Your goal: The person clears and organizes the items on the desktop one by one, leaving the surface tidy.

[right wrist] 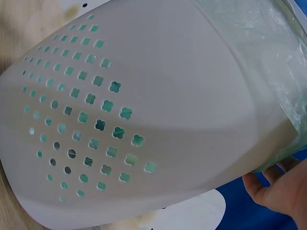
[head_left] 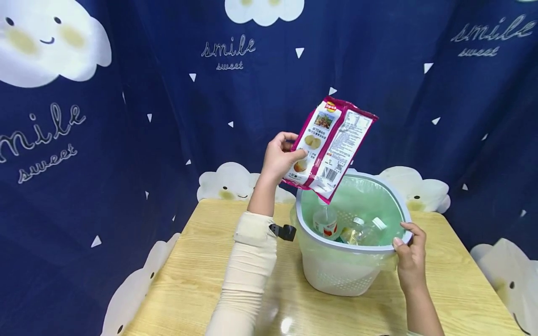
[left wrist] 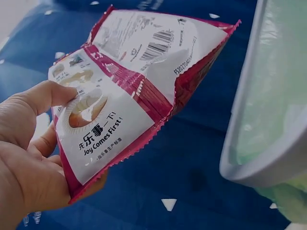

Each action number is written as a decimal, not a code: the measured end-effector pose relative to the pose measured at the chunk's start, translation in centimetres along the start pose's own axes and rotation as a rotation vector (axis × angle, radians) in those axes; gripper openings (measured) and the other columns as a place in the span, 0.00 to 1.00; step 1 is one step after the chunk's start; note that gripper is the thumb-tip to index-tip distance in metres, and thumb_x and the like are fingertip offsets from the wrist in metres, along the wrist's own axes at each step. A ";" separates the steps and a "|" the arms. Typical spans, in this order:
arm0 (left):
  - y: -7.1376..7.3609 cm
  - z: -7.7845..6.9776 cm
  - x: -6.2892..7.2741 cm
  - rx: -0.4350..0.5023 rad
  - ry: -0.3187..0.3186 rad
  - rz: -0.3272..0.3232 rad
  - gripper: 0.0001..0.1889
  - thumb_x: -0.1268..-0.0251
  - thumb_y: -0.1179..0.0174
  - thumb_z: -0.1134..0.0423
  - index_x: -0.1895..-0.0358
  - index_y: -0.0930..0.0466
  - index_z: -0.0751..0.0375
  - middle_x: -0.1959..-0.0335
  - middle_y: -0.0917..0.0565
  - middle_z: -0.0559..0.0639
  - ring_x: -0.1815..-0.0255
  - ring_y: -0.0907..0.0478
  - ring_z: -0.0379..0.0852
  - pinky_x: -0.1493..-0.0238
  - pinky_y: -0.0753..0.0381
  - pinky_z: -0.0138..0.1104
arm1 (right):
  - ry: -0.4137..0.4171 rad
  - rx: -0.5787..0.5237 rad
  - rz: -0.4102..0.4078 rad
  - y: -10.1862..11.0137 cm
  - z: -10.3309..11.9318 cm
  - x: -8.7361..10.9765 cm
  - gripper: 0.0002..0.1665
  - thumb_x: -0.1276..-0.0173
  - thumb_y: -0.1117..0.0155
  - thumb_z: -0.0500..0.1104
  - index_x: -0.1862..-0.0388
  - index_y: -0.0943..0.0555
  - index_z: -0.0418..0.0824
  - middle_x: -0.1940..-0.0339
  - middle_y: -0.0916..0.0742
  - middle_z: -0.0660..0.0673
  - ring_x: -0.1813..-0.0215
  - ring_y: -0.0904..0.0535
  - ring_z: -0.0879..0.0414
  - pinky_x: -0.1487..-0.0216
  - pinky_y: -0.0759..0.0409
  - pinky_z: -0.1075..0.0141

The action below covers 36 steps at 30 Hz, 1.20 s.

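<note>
My left hand (head_left: 280,157) pinches a magenta and white chip bag (head_left: 332,147) by its left edge, thumb on the printed back. The bag hangs tilted above the left rim of a trash can (head_left: 340,273), apart from the tabletop. In the left wrist view the chip bag (left wrist: 115,110) looks puffed, with its barcode side showing. My right hand (head_left: 412,254) grips the can's rim at the right, thumb on the near side. A pale green liner bag (head_left: 370,196) lines the can and folds over its rim. In the right wrist view, the right hand (right wrist: 283,189) is partly cut off.
Inside the can lie a clear bottle with a red label (head_left: 325,224) and other clear plastic bottles (head_left: 371,231) with white caps. The can stands on a wooden table (head_left: 210,261). A dark blue curtain (head_left: 252,107) with clouds hangs behind it.
</note>
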<state>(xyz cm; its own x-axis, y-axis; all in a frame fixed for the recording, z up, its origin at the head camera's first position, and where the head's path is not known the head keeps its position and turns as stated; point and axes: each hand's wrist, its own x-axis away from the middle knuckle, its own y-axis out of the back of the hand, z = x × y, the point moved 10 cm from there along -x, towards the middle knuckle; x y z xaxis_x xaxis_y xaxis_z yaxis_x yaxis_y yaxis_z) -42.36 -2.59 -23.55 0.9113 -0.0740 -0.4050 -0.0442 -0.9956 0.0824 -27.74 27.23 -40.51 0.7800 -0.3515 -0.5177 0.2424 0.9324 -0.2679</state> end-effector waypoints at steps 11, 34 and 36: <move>-1.9 1.7 -3.0 -0.114 0.154 0.125 0.17 0.52 0.32 0.72 0.56 0.23 0.62 0.71 0.22 0.55 0.70 0.23 0.48 0.68 0.23 0.36 | 0.045 -0.057 0.036 -0.9 0.3 -0.7 0.26 0.40 0.58 0.28 0.41 0.38 0.33 0.44 0.34 0.37 0.48 0.34 0.53 0.51 0.34 0.73; -7.2 8.6 -0.8 -0.169 0.536 0.525 0.11 0.46 0.36 0.71 0.58 0.22 0.63 0.64 0.18 0.57 0.69 0.20 0.50 0.68 0.21 0.38 | 0.017 -0.033 0.001 -0.2 0.3 -0.1 0.25 0.40 0.57 0.30 0.41 0.37 0.34 0.49 0.32 0.38 0.52 0.33 0.54 0.54 0.34 0.73; -7.2 8.8 -0.6 -0.173 0.545 0.529 0.10 0.45 0.36 0.72 0.59 0.23 0.64 0.65 0.18 0.57 0.70 0.20 0.50 0.68 0.21 0.38 | 0.017 -0.037 0.000 -0.2 0.2 -0.1 0.26 0.40 0.57 0.30 0.41 0.37 0.34 0.49 0.32 0.38 0.52 0.33 0.54 0.54 0.34 0.73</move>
<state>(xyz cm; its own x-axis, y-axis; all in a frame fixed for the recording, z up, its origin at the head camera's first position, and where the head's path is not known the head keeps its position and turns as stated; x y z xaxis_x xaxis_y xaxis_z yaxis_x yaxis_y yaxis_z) -46.18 4.12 -31.92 0.8614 -0.4536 0.2286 -0.5056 -0.8093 0.2991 -27.74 27.09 -40.28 0.7702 -0.3530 -0.5312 0.2205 0.9289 -0.2976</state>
